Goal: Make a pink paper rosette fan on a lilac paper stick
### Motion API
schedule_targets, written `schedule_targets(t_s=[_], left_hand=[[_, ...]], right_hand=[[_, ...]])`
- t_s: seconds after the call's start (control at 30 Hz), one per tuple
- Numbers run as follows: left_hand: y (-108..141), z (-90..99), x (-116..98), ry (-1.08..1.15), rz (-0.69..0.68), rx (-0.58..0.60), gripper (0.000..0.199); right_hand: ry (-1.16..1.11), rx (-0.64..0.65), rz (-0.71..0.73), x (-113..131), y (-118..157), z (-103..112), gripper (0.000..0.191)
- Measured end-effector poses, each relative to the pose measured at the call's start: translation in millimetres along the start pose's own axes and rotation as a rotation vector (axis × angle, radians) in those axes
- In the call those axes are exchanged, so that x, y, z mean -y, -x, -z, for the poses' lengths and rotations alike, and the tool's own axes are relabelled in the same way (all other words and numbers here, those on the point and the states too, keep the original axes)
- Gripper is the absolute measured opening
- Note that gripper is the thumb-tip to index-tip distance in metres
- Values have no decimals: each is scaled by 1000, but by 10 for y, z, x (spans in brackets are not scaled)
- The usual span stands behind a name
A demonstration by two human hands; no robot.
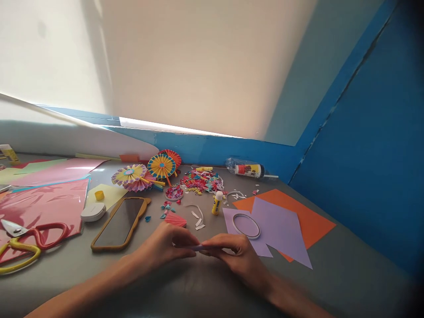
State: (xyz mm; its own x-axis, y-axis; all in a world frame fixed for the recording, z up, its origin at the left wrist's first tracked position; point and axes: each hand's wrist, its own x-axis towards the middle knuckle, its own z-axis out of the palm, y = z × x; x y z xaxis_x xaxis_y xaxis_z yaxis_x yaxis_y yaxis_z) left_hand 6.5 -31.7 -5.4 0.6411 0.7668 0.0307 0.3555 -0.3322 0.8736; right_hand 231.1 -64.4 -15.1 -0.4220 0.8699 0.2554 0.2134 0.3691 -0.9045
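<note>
Between both hands, low over the table, is a small folded strip of purple paper, mostly hidden by the fingers. My left hand pinches its left end and my right hand pinches the other end. Just beyond my left hand lies a pleated pink paper piece. An uncapped yellow glue stick stands upright ahead of the hands. To the right, a roll of white tape rests on purple paper sheets, which overlap an orange sheet.
Red-and-yellow scissors lie on a pink packet at left. Nearby are a phone in a brown case, a white case and a yellow cap. Paper fans, scraps and a bottle line the back.
</note>
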Motion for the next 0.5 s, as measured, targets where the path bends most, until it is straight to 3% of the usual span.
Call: schedule_targets(t_s=[0.1,0.3,0.5], left_hand=[[-7,-6,1,55,18,7,33],[-33,34,10,273,92,96,38],[-31,-9,-4,258,83,52,37]], right_hand=[[-12,-32,15,-35,20,21,15],[77,-8,215,-109,33,64,22],[84,-79,50,-77,3,31,14]])
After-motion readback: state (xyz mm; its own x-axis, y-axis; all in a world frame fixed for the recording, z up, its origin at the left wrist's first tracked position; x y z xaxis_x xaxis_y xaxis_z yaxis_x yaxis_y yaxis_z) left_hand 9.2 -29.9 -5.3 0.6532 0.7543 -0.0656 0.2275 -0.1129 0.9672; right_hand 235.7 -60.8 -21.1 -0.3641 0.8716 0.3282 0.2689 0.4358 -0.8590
